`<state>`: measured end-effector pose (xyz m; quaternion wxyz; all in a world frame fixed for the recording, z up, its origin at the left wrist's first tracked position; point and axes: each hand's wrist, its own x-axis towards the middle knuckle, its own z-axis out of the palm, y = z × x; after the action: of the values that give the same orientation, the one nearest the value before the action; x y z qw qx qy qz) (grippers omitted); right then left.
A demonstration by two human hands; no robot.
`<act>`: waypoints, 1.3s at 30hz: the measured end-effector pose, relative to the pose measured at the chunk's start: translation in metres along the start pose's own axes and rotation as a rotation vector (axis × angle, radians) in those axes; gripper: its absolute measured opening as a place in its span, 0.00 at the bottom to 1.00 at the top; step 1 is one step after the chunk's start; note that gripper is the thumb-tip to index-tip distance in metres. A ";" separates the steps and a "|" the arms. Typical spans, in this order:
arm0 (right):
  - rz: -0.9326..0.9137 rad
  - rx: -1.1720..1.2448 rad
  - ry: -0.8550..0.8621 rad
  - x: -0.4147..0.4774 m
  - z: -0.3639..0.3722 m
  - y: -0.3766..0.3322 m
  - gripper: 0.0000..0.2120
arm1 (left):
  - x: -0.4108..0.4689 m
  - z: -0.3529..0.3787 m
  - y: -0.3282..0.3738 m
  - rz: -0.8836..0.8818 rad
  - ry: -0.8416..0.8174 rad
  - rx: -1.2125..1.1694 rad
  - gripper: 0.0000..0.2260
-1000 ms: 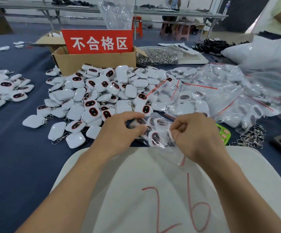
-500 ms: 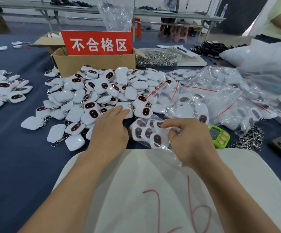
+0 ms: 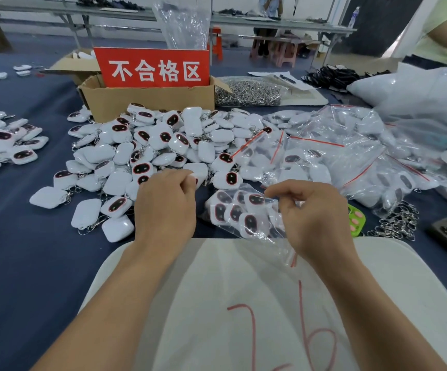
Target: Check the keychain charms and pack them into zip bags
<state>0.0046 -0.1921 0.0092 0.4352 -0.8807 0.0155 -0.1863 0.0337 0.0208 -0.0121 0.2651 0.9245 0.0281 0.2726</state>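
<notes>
1. At the left edge lies a small heap (image 3: pixel 1 145) of charms, set apart from the main lot; whether checked or rejected, I cannot tell.
2. Centre-left, the loose pile (image 3: pixel 150 151) spreads just below the box (image 3: pixel 147 100) with its red sign (image 3: pixel 152 67), probably so rejects can be tossed straight in.
3. The left hand (image 3: pixel 166 207) rests at the pile's near edge, fingers curled around a white charm (image 3: pixel 194 179), seemingly picking the next one to check.
4. Centre, the right hand (image 3: pixel 316 218) pinches the bag (image 3: pixel 246 215), part-filled with charms, by its upper edge, likely to hold the mouth open.
5. To the right lie filled bags (image 3: pixel 351 156), stacked out of the way.
6. A green counter (image 3: pixel 356 218) peeks from behind the right hand.
</notes>
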 end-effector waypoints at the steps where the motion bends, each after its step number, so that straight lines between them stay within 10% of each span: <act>1: -0.004 0.008 0.019 0.001 -0.001 0.000 0.20 | 0.000 -0.003 0.003 -0.011 0.066 -0.091 0.12; 19: -0.021 0.279 0.161 -0.002 -0.004 -0.009 0.13 | 0.002 -0.008 0.013 -0.588 0.099 -1.004 0.22; 29: -0.024 0.382 0.028 -0.011 0.006 -0.013 0.16 | -0.005 -0.014 0.020 -0.464 -0.009 -1.118 0.11; 35: 0.025 0.331 -0.331 -0.018 0.013 -0.022 0.31 | -0.015 -0.019 0.034 -0.302 -0.242 -1.065 0.04; 39: 0.025 0.357 -0.347 -0.019 0.016 -0.023 0.15 | -0.018 -0.017 0.038 -0.301 -0.308 -1.097 0.12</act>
<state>-0.0110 -0.1616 0.0122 0.5821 -0.8085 -0.0818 -0.0268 0.0064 -0.0068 0.0104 0.7415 0.6669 -0.0252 0.0691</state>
